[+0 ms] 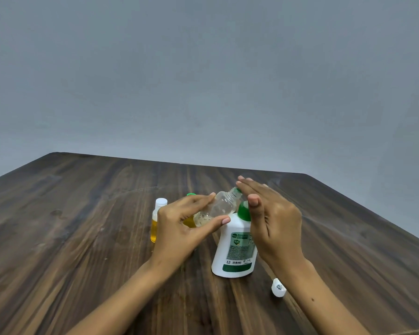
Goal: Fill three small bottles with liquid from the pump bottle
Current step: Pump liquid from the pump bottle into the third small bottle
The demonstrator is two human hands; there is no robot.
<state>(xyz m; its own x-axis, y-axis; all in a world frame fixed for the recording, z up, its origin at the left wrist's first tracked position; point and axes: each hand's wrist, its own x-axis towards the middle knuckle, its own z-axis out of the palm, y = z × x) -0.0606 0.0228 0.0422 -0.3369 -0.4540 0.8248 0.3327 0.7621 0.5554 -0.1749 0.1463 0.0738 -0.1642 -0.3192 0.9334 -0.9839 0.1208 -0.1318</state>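
On the dark wooden desk (82, 213), the left hand (179, 228) grips a small clear plastic bottle (218, 207), tilted with its neck at the green spout of the white pump bottle (235, 247). The right hand (271, 213) lies flat with straight fingers on the pump. It is better to press slowly and keep the neck under the spout.

Plain indoor room, type unclear — bare grey-blue painted wall (203, 68) behind dark brown wood-grain tabletop (70, 213). White plastic pump bottle with green label (235, 247) on it suggests home setting — nothing marks lab or shop.
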